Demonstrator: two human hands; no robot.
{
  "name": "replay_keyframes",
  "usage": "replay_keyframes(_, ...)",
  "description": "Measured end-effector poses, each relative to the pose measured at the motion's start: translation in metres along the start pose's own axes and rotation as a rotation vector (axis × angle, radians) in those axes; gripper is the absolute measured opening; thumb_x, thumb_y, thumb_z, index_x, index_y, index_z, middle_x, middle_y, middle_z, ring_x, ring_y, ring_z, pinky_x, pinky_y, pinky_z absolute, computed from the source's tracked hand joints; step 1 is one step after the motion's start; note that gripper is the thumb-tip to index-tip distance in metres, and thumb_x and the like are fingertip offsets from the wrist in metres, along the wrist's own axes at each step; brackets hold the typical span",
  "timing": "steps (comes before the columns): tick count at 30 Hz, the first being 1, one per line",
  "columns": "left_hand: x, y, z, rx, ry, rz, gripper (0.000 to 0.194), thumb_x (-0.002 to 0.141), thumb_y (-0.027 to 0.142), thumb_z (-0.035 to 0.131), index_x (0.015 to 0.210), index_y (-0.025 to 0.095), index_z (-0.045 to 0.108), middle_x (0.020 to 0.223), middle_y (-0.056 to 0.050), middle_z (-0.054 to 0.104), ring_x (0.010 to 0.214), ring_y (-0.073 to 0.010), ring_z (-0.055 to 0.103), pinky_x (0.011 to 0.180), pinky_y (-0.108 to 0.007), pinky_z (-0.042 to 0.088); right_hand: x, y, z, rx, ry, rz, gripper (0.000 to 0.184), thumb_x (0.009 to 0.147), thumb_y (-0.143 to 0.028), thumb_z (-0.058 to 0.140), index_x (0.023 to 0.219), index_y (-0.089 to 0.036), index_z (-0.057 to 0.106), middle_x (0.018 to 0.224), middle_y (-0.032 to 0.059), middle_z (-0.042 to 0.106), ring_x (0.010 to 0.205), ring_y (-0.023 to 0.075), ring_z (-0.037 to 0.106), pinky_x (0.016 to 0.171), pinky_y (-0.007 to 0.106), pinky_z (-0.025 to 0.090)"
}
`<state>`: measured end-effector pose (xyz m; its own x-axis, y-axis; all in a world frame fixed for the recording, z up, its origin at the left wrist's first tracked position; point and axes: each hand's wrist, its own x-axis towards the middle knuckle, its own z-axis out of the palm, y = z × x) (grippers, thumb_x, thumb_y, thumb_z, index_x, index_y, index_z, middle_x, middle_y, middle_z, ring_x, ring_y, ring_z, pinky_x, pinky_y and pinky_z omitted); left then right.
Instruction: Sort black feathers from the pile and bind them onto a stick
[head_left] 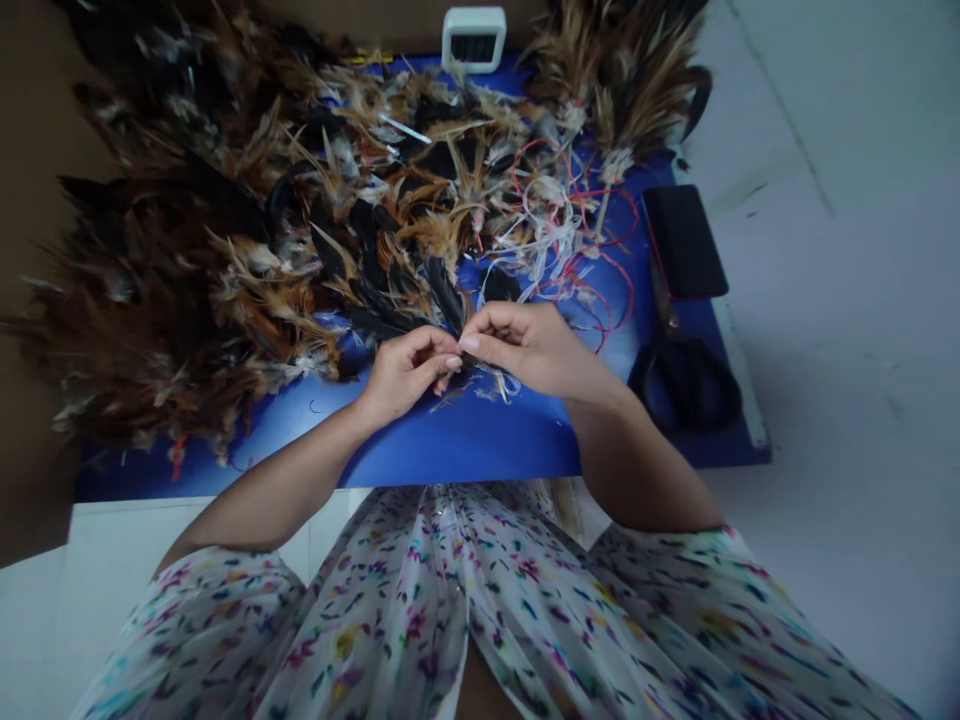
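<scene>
My left hand [405,372] and my right hand [525,345] meet over the blue board [465,440], fingertips pinched together on the quill ends of a small bunch of dark feathers [448,300]. The bunch fans away from me toward the big heap of brown, black and tan feathers [247,230] that covers the left and middle of the board. A few pale fluffy bits [491,385] lie under my hands. Both hands are closed in a pinch.
A tangle of red and white strings [570,240] lies right of the heap. Black-handled scissors [682,370] and a flat black case [684,242] rest at the board's right edge. A small white device [473,38] stands at the far edge. My flowered dress [480,620] fills the foreground.
</scene>
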<state>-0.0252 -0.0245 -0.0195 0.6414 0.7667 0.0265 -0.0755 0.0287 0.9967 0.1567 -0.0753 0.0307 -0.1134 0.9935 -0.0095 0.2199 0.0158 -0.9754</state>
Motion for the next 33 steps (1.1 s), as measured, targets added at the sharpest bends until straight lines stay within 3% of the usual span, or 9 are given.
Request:
replay_keyframes(5, 0.001, 0.002, -0.001, -0.059, -0.053, -0.026, 0.028, 0.080, 0.036, 0.076, 0.080, 0.013, 0.060, 0.056, 0.006, 0.060, 0.043, -0.0038, 0.054, 0.046, -0.015, 0.046, 0.004, 0.009, 0.007, -0.171, 0.095, -0.129, 0.017, 0.090, -0.032, 0.061, 0.080, -0.018, 0.064, 0.068, -0.0022, 0.059, 0.060, 0.0100, 0.048, 0.057, 0.026, 0.037)
replay_keyframes(8, 0.002, 0.002, -0.001, -0.183, -0.056, -0.047, 0.030, 0.078, 0.036, 0.078, 0.083, 0.013, 0.060, 0.061, 0.004, 0.062, 0.044, -0.0043, 0.056, 0.045, -0.015, 0.048, 0.006, 0.013, 0.006, -0.330, 0.231, -0.288, 0.012, 0.091, -0.028, 0.060, 0.084, -0.020, 0.065, 0.080, 0.0010, 0.066, 0.075, 0.0149, 0.057, 0.072, 0.031, 0.045)
replay_keyframes(12, 0.003, 0.000, -0.001, -0.315, -0.037, -0.064, 0.032, 0.077, 0.036, 0.080, 0.084, 0.014, 0.058, 0.065, 0.004, 0.065, 0.044, -0.0051, 0.056, 0.043, -0.017, 0.048, 0.005, 0.011, 0.004, -0.418, 0.366, -0.449, 0.008, 0.089, -0.029, 0.061, 0.086, -0.024, 0.066, 0.092, 0.0044, 0.068, 0.093, 0.0218, 0.061, 0.087, 0.041, 0.047)
replay_keyframes(18, 0.002, -0.002, -0.004, -0.346, -0.042, -0.035, 0.029, 0.079, 0.034, 0.078, 0.084, 0.015, 0.056, 0.065, 0.003, 0.065, 0.046, -0.0053, 0.057, 0.045, -0.017, 0.049, -0.002, 0.010, 0.004, -0.459, 0.238, -0.453, 0.006, 0.082, -0.022, 0.063, 0.081, -0.024, 0.067, 0.085, 0.0026, 0.067, 0.088, 0.0218, 0.061, 0.084, 0.043, 0.047)
replay_keyframes(24, 0.002, -0.002, -0.003, -0.366, -0.024, -0.025, 0.029, 0.079, 0.034, 0.078, 0.085, 0.016, 0.055, 0.063, 0.005, 0.064, 0.045, -0.0053, 0.056, 0.044, -0.017, 0.048, -0.002, 0.015, 0.005, -0.534, 0.293, -0.433, 0.015, 0.079, -0.019, 0.064, 0.090, -0.027, 0.070, 0.108, 0.0031, 0.067, 0.108, 0.0258, 0.056, 0.096, 0.048, 0.041)
replay_keyframes(33, 0.001, -0.002, -0.005, -0.319, -0.055, 0.010, 0.025, 0.082, 0.033, 0.075, 0.086, 0.016, 0.057, 0.068, 0.003, 0.066, 0.046, -0.0052, 0.058, 0.045, -0.017, 0.048, -0.002, 0.016, 0.010, -0.527, 0.184, -0.371, 0.007, 0.077, -0.016, 0.065, 0.078, -0.023, 0.065, 0.105, 0.0048, 0.069, 0.112, 0.0268, 0.057, 0.095, 0.047, 0.042)
